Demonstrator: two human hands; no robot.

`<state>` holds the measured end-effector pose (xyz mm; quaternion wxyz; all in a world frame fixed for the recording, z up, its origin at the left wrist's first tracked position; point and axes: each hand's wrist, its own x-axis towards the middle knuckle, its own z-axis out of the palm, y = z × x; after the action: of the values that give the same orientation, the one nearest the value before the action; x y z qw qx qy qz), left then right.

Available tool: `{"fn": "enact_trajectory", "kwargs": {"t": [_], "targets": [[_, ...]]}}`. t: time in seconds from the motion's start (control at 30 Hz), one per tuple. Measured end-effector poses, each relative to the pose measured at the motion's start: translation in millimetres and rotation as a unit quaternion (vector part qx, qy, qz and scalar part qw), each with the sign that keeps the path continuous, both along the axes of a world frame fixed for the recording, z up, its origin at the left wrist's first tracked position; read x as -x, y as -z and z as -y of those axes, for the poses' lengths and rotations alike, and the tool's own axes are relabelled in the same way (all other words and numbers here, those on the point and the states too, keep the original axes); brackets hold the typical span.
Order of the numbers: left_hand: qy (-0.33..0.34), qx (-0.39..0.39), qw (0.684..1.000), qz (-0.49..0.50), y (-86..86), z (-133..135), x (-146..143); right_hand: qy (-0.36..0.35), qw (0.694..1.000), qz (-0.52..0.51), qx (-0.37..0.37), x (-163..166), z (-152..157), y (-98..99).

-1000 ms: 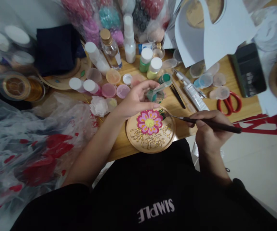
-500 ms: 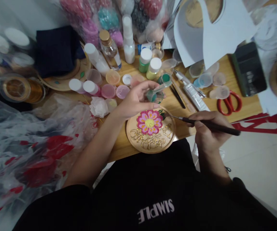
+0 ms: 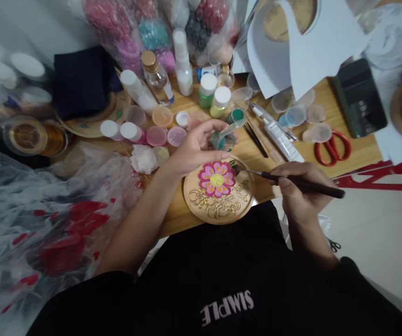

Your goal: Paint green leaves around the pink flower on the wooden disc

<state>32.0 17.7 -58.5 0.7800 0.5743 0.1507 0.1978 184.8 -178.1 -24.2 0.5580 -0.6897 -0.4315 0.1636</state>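
Note:
My right hand point(image 3: 302, 189) is closed around a dark-handled paintbrush point(image 3: 313, 186). The thin tip of the brush reaches the dark green leaf at the upper right of a pink flower point(image 3: 217, 179). That flower is on a round wooden plaque point(image 3: 201, 210) at the desk's front edge, with gold outlined scrolls below it. Above the plaque, my left hand point(image 3: 201, 147) curls round a small clear cup point(image 3: 226, 141) with green paint in it. The cup's clear lid point(image 3: 235, 123) tilts open. Behind it stands a jar of green paint point(image 3: 236, 115).
Several paint cups, including a pink one point(image 3: 156, 136), and white-capped bottles point(image 3: 221, 101) stand behind my left hand. Tweezers point(image 3: 256, 140), a white tube point(image 3: 283, 141) and red-handled scissors point(image 3: 332, 149) lie to the right. Crumpled clear plastic point(image 3: 64, 224) fills the left side.
The view has shifted slightly. The brush tip stays at the green leaf, and my left hand keeps hold of the cup beside the plaque.

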Motion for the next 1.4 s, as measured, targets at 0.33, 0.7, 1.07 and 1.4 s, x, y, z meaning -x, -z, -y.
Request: {"fn": "enact_trajectory", "kwargs": {"t": [0.33,0.7,1.07,1.4], "targets": [[0.001,-0.002,1.000,0.002,0.3,-0.4,0.1,-0.016,0.999,0.035,-0.016,-0.4,0.7,0.0],[-0.006,0.007,1.000,-0.009,-2.7,0.6,1.1,-0.012,1.000,0.026,-0.011,1.2,-1.4,-0.1],[0.005,0.005,1.000,0.001,0.5,-0.8,1.2,-0.001,0.999,0.042,-0.019,1.2,-5.0,-4.0],[0.009,0.014,1.000,0.025,-1.9,-1.1,0.6,-0.010,0.997,0.057,-0.043,0.2,-7.6,-6.7]]}}
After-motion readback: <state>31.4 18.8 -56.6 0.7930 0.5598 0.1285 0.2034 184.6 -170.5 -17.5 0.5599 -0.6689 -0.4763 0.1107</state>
